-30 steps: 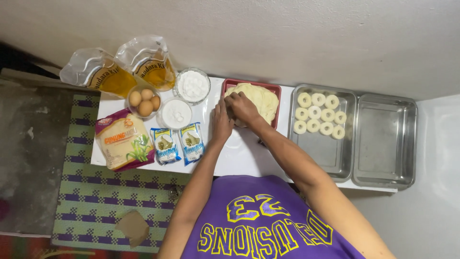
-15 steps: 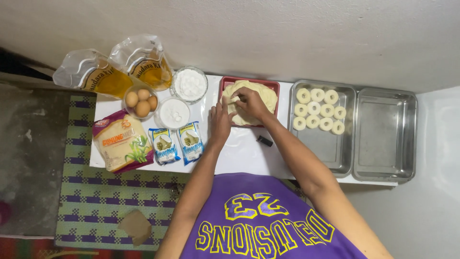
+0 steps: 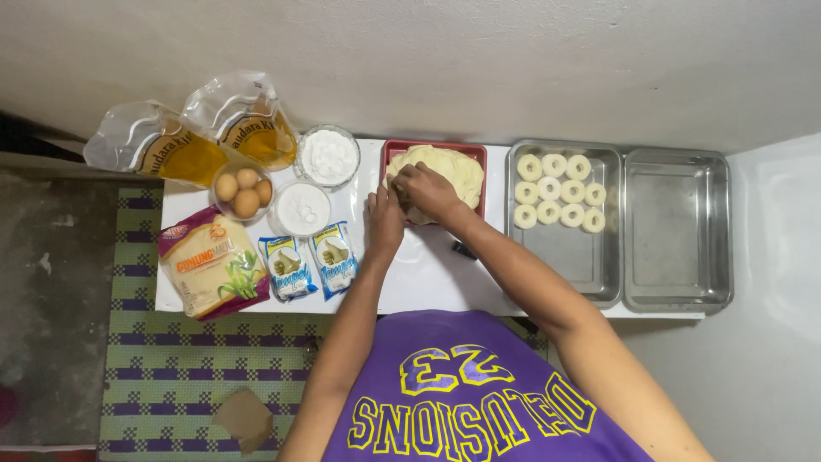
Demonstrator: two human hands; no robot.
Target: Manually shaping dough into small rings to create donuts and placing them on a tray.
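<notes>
Dough, a pale yellow flattened mass (image 3: 453, 167), fills the red rectangular tray (image 3: 434, 146) on the white low table (image 3: 419, 274), its long axis running across the tray. Right hand (image 3: 428, 190) lies on the dough's near left edge, fingers curled and closed on a pinch of it. Left hand (image 3: 383, 221) sits just beside the tray's near left corner, fingers narrow, touching the same lump; the exact hold is hidden. Steel tray with dough rings (image 3: 560, 192) stands to the right.

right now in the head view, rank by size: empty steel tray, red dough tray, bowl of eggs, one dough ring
1. empty steel tray
2. red dough tray
3. bowl of eggs
4. dough ring
</notes>
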